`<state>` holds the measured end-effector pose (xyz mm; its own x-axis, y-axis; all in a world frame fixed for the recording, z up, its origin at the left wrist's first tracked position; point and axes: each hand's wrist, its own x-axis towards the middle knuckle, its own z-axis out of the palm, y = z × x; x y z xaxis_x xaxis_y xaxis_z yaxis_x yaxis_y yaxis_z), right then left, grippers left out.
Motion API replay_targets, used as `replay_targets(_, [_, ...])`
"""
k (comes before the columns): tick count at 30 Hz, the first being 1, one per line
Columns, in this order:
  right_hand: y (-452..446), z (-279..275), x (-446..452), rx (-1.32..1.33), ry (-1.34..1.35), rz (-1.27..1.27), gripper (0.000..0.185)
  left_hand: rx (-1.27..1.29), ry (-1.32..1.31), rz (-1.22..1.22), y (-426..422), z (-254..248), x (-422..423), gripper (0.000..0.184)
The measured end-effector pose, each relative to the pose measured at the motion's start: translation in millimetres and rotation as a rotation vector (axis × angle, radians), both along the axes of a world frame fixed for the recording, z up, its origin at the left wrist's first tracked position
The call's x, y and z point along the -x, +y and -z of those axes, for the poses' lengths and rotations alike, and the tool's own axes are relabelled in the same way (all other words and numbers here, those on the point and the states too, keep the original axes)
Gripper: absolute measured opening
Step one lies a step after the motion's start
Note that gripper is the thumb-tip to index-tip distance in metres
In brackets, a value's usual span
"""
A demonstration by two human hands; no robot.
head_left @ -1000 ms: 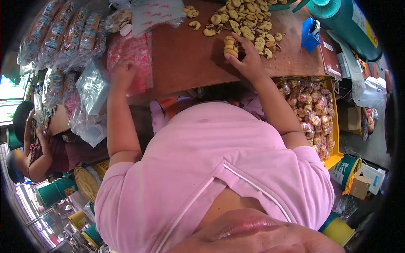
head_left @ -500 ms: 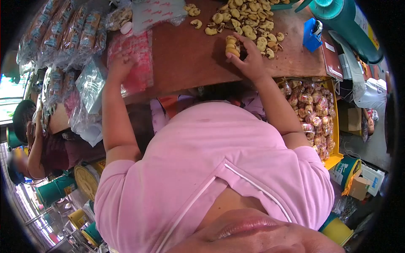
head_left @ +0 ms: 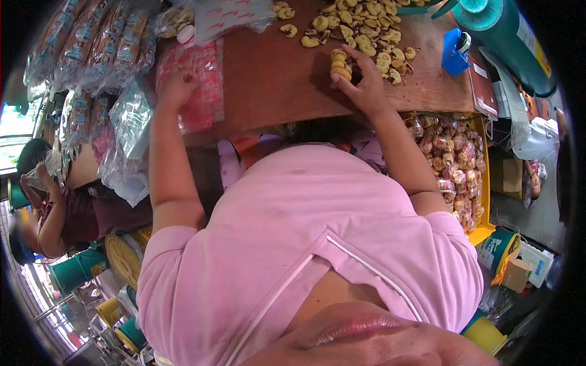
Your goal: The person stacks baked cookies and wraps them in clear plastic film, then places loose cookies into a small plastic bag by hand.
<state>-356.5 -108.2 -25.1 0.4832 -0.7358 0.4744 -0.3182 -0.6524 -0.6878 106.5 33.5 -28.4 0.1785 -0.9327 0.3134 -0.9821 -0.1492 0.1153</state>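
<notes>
My right hand (head_left: 370, 88) grips a short stack of round yellow cookies (head_left: 339, 66), thumb on one end and fingers on the other. Just beyond it lies a pile of loose yellow cookies (head_left: 366, 24) with dark filling, on the brown table (head_left: 268, 79). My left hand (head_left: 177, 87) rests over a stack of red and clear printed plastic bags (head_left: 204, 91). Its fingers are curled in, and whatever they pinch is too small and blurred to make out. Past the bags lie a small white round piece (head_left: 185, 33) and a sheet of printed plastic packaging (head_left: 229, 18).
Wrapped long brown packs (head_left: 104, 49) are piled at the left, above clear plastic bags (head_left: 131, 122). A blue tape dispenser (head_left: 455, 52) and a green container (head_left: 500, 36) stand right. A yellow crate (head_left: 485, 201) holds packed cookies. Another person (head_left: 55, 213) sits left.
My left hand has shifted slightly over the red bags, its fingers still curled. My right hand keeps its cookie stack almost in place. At the left, the other person's arms have moved.
</notes>
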Motion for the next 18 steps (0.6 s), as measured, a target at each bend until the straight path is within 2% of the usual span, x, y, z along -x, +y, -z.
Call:
replay_targets(2, [0.4,-1.1,-1.1,0.012,-0.01,-0.008,0.067,-0.029,0.088,0.006,-9.2,4.8,-16.0,0.029])
replay_targets(5, [-1.6,5.6,-2.6,0.0,-0.06,-0.002,0.067,-0.088,0.407,0.02,-21.9,33.3,-64.2,0.03])
replay_targets(7, [-1.4,4.6,-2.7,-0.028,-0.046,0.0,0.066,-0.144,0.515,0.03,-26.2,35.0,-73.1,0.029])
replay_targets(10, [-2.1,3.1,-1.9,-0.028,-0.044,-0.014,0.065,-0.24,0.541,0.091,-35.4,40.6,-94.0,0.029])
replay_targets(13, [-3.8,4.5,-0.6,-0.023,-0.036,-0.012,0.065,-0.272,0.687,0.149,-36.6,47.4,-119.8,0.029])
replay_targets(16, [-10.1,11.1,-0.3,-0.007,-0.049,-0.004,0.065,-0.202,0.788,0.093,-30.6,35.4,-117.0,0.028])
replay_targets(18, [-11.9,12.8,1.6,0.005,-0.062,-0.002,0.065,-0.091,0.984,0.101,-29.8,33.5,-91.6,0.028])
